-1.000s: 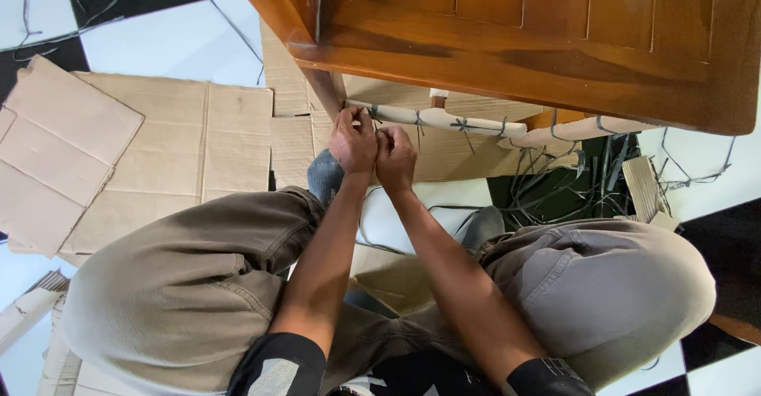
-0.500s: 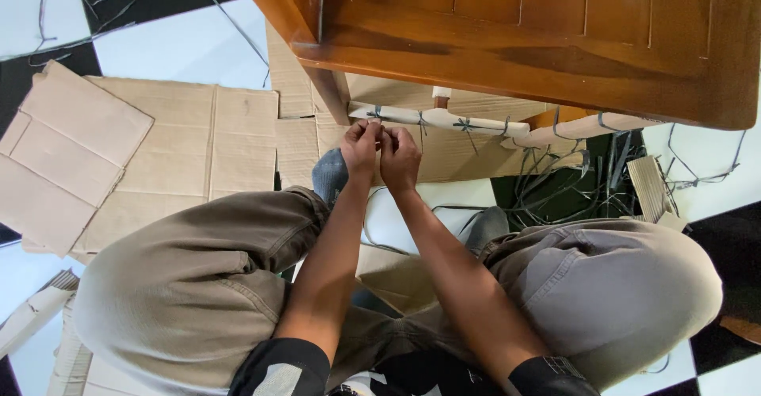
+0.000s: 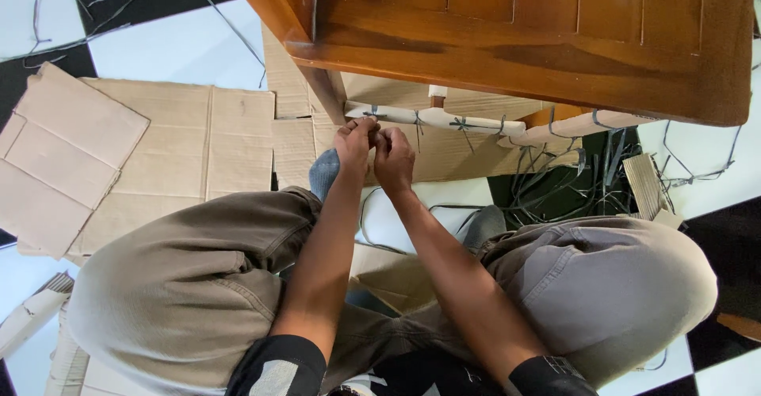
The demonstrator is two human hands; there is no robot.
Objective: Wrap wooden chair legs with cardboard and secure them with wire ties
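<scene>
My left hand [image 3: 353, 143] and my right hand [image 3: 394, 158] are close together under a brown wooden table [image 3: 507, 39]. Both pinch a thin grey strap [image 3: 372, 114] tied around a paper-wrapped crossbar [image 3: 444, 118] near the table leg [image 3: 325, 91]. More grey ties sit further right along the wrapped bar. My fingers hide the strap's ends. I sit on the floor with my knees spread, in khaki trousers.
Flattened cardboard sheets [image 3: 135, 154] lie on the black-and-white tiled floor at left. A tangle of cut grey straps [image 3: 555, 186] lies at right on a dark tile. Loose straps [image 3: 87, 15] trail at top left. A small cardboard piece [image 3: 644, 186] sits at right.
My hands dropped slightly away from the bar half a second ago and have come back up to the strap by the table leg. The view shifted a little.
</scene>
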